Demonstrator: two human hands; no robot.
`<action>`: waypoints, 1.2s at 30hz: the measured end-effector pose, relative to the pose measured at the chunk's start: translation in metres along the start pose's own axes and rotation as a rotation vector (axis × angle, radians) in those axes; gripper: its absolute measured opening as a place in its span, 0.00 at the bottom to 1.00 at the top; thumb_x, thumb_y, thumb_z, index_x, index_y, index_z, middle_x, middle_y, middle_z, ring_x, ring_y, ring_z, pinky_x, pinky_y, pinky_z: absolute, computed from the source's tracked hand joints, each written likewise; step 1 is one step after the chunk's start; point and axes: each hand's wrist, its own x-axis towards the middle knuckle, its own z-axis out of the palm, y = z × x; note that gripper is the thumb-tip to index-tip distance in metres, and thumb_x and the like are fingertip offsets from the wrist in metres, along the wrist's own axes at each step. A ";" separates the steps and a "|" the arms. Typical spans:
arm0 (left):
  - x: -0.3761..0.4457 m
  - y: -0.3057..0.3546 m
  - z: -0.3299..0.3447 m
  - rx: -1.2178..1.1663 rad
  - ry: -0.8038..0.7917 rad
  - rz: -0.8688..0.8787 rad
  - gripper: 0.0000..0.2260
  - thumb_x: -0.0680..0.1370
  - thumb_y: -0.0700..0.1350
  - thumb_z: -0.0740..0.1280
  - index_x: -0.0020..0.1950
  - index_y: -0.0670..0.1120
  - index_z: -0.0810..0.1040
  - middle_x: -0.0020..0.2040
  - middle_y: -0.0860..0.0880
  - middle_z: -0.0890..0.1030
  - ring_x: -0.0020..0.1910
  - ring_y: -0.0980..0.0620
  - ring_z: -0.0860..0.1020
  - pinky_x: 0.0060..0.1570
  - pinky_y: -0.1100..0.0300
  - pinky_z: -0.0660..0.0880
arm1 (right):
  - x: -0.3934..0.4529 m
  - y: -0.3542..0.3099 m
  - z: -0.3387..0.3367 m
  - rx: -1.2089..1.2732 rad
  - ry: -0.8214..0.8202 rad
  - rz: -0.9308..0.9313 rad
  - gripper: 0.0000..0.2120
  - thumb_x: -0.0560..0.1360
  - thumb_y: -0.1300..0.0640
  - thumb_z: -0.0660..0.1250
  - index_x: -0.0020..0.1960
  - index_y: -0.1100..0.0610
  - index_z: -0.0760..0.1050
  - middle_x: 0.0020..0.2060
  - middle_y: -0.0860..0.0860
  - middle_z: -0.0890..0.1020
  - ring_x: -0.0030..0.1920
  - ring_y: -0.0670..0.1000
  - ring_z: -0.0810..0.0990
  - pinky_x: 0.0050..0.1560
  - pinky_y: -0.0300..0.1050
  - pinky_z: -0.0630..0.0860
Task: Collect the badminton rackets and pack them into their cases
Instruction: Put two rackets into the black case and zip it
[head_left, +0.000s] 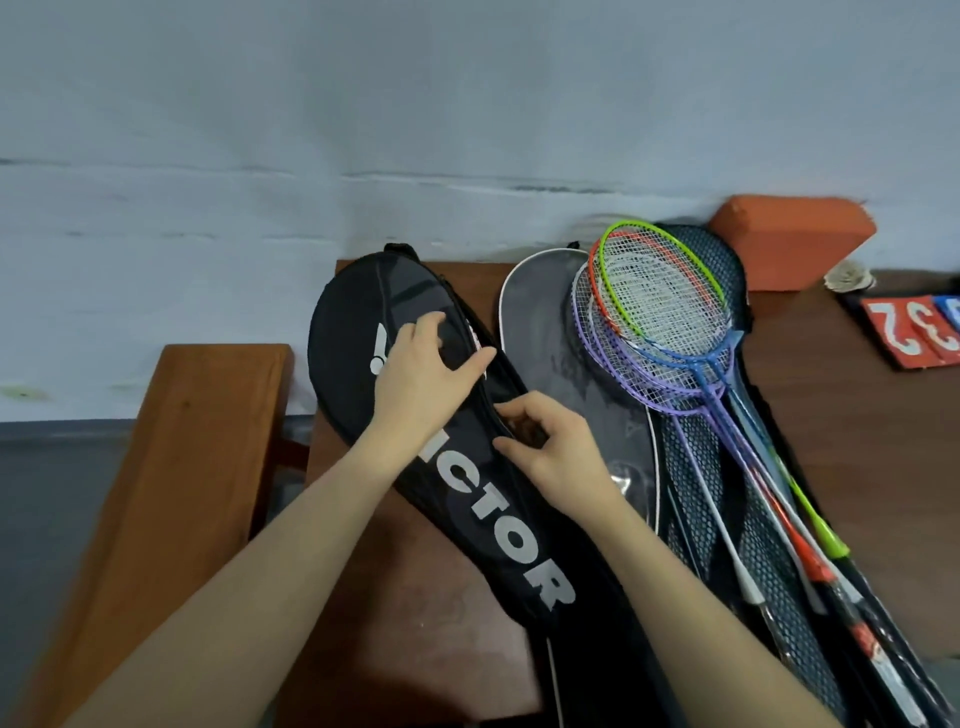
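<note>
A black racket case (498, 525) with white VICTOR lettering lies slanted on the brown table (852, 415). My left hand (426, 374) rests on the case's wide head end, fingers spread and thumb along its right edge. My right hand (550, 441) pinches the case's right edge, where the zipper runs; the pull itself is hidden by my fingers. Right of it lies a grey case (540, 332) with a white rim. Several rackets (660, 306) with green, orange, purple and blue frames lie stacked on a black mesh case (727, 260).
A wooden bench (171, 467) stands left of the table, lower down. An orange block (795, 239) sits at the back right against the wall, with a shuttlecock (849, 278) and red number cards (914, 327) beside it.
</note>
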 end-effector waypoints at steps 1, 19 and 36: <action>0.002 0.003 0.000 0.020 0.010 -0.004 0.30 0.71 0.61 0.67 0.67 0.47 0.68 0.55 0.49 0.74 0.51 0.51 0.75 0.49 0.53 0.75 | 0.000 0.000 -0.002 -0.004 0.006 -0.013 0.12 0.69 0.67 0.72 0.49 0.55 0.79 0.42 0.45 0.80 0.42 0.41 0.78 0.45 0.30 0.71; -0.021 0.002 -0.028 -0.654 0.019 -0.139 0.18 0.71 0.34 0.70 0.59 0.47 0.76 0.47 0.47 0.80 0.45 0.52 0.80 0.49 0.60 0.78 | 0.071 -0.016 -0.009 0.021 0.161 0.004 0.08 0.75 0.60 0.67 0.53 0.56 0.79 0.47 0.50 0.81 0.44 0.47 0.77 0.48 0.42 0.74; 0.018 -0.008 -0.070 -0.140 0.336 0.287 0.16 0.77 0.44 0.65 0.65 0.49 0.73 0.61 0.49 0.70 0.61 0.50 0.67 0.61 0.58 0.64 | 0.096 -0.054 -0.001 0.130 0.053 -0.089 0.06 0.70 0.65 0.71 0.46 0.59 0.82 0.41 0.51 0.84 0.42 0.47 0.82 0.48 0.38 0.77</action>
